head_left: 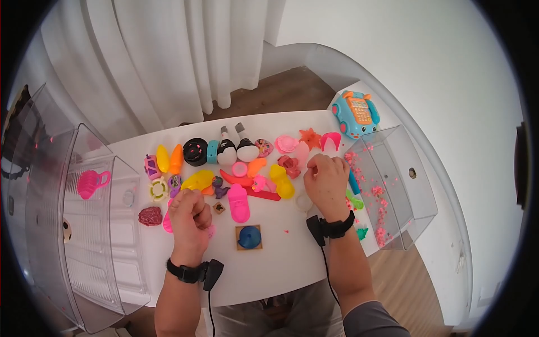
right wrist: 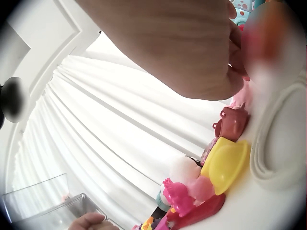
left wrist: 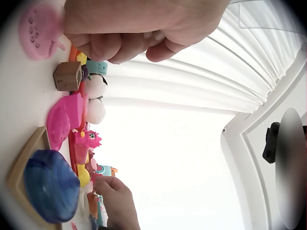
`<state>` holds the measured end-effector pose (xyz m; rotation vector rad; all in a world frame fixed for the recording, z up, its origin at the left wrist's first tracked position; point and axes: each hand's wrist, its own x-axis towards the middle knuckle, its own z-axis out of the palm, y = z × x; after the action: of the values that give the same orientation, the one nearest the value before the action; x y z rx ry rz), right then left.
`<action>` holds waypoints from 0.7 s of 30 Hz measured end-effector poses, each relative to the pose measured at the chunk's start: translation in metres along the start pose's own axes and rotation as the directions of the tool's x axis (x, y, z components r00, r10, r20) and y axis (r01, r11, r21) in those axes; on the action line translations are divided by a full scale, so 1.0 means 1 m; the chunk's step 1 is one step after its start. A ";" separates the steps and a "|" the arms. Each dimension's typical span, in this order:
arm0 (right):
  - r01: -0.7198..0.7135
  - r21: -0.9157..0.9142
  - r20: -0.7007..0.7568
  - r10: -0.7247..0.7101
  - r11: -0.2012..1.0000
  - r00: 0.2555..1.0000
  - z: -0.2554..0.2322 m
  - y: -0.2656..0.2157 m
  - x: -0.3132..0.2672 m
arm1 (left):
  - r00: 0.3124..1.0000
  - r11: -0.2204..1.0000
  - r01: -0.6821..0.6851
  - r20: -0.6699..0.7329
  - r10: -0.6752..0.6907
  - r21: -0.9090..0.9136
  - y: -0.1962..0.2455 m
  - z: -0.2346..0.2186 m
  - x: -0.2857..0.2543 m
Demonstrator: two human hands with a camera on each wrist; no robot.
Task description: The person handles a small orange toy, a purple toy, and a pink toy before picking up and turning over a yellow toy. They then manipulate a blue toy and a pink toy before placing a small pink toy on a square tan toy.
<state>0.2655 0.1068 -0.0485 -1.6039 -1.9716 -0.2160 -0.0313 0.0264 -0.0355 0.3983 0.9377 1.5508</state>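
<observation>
My left hand (head_left: 191,216) is raised over the left part of the white table, fingers curled in, with nothing seen in it. Near it are a brain-shaped maroon toy (head_left: 150,216), a small wooden cube (left wrist: 67,76) and a pink toy with a dotted face (left wrist: 34,36). My right hand (head_left: 327,188) is above the right part, its fingers curled too, with no held thing showing. Beside it are a yellow toy (right wrist: 225,165), a small maroon pot (right wrist: 232,123) and a white loop (right wrist: 259,158). Between the hands, a blue translucent round piece (head_left: 249,237) sits on a square wooden tray (head_left: 238,246).
Many toys crowd the table's middle and back, among them a pink popsicle-shaped piece (head_left: 239,203) and a black ring (head_left: 195,151). A clear bin (head_left: 420,209) with pink bits stands right, larger clear bins (head_left: 95,264) left. A toy phone (head_left: 358,115) is at the back right.
</observation>
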 end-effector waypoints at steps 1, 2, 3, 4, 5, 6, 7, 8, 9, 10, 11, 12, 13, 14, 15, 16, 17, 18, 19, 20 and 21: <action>-0.026 -0.013 -0.026 0.025 1.000 0.999 0.000 0.000 0.001 | 1.000 1.000 0.000 -0.015 0.000 0.002 0.000 0.001 0.000; -0.027 -0.015 -0.028 0.027 1.000 0.999 0.000 -0.001 0.002 | 1.000 1.000 0.000 -0.029 0.000 0.005 0.001 0.001 0.000; -0.039 -0.031 -0.060 0.037 0.999 0.997 -0.001 -0.002 0.003 | 1.000 1.000 0.001 -0.026 -0.001 0.005 0.001 0.001 -0.001; -0.051 -0.048 -0.094 0.047 0.998 0.995 -0.001 -0.003 0.003 | 0.999 1.000 0.002 -0.036 -0.002 0.005 0.001 0.002 -0.001; -0.055 -0.051 -0.096 0.050 0.997 0.994 -0.001 -0.003 0.003 | 0.999 1.000 0.003 -0.046 -0.003 0.005 0.001 0.002 -0.001; -0.019 -0.058 -0.106 0.013 0.998 0.994 0.002 -0.002 0.002 | 0.999 1.000 0.005 -0.042 -0.004 0.005 0.001 0.003 -0.001; 0.017 -0.065 -0.114 -0.024 0.998 0.993 0.004 -0.001 0.001 | 0.999 1.000 0.005 -0.045 -0.004 0.011 0.002 0.003 -0.001; 0.014 -0.067 -0.115 -0.022 0.998 0.993 0.005 0.000 -0.001 | 0.999 1.000 0.005 -0.049 -0.004 0.018 0.002 0.003 -0.001; 0.034 -0.065 -0.076 -0.039 0.997 0.996 0.006 0.000 -0.002 | 0.999 1.000 0.005 -0.048 -0.004 0.019 0.002 0.003 -0.001; 0.054 -0.062 -0.037 -0.056 0.997 0.998 0.007 0.000 -0.004 | 0.999 1.000 0.001 -0.045 0.000 0.015 0.002 0.002 -0.001; 0.055 -0.062 -0.038 -0.057 0.997 0.998 0.007 0.000 -0.005 | 0.999 1.000 -0.004 -0.041 0.004 0.011 0.002 0.002 -0.001; 0.067 -0.065 -0.017 -0.068 0.996 0.998 0.007 0.000 -0.006 | 0.999 1.000 -0.005 -0.042 0.005 0.010 0.001 0.002 -0.001; 0.080 -0.067 0.003 -0.079 0.995 0.997 0.008 0.000 -0.006 | 0.999 1.000 -0.006 -0.037 0.006 0.008 0.001 0.001 -0.001; 0.081 -0.067 0.004 -0.081 0.994 0.997 0.007 0.000 -0.006 | 0.999 1.000 -0.007 -0.033 0.007 0.006 0.001 0.001 0.000; 0.071 -0.060 0.012 -0.071 0.996 0.997 0.007 0.000 -0.005 | 0.999 1.000 -0.008 -0.034 0.008 0.005 0.001 0.001 0.000; 0.061 -0.053 0.021 -0.060 0.997 0.998 0.006 -0.001 -0.005 | 0.999 1.000 -0.009 -0.033 0.009 0.006 0.001 0.000 0.000; 0.062 -0.051 0.022 -0.061 0.997 0.998 0.005 -0.001 -0.005 | 0.999 1.000 -0.010 -0.031 0.010 0.007 0.001 0.000 0.000; 0.056 -0.058 0.035 -0.054 0.997 0.998 0.004 -0.001 -0.005 | 0.999 1.000 -0.010 -0.032 0.010 0.007 0.001 0.001 0.000; 0.050 -0.064 0.048 -0.047 0.997 0.998 0.003 0.000 -0.005 | 0.999 1.000 -0.005 -0.038 0.005 0.008 0.002 0.002 -0.001; 0.050 -0.063 0.048 -0.047 0.997 0.998 0.003 -0.001 -0.004 | 0.999 1.000 0.000 -0.044 0.000 0.009 0.002 0.002 -0.001; 0.042 -0.073 0.053 -0.038 0.996 0.998 0.002 -0.001 -0.004 | 0.999 1.000 0.000 -0.045 0.001 0.010 0.002 0.002 -0.001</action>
<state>0.2642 0.1043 -0.0521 -1.6317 -2.0581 -0.2691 -0.0309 0.0263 -0.0330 0.3722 0.9803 1.5614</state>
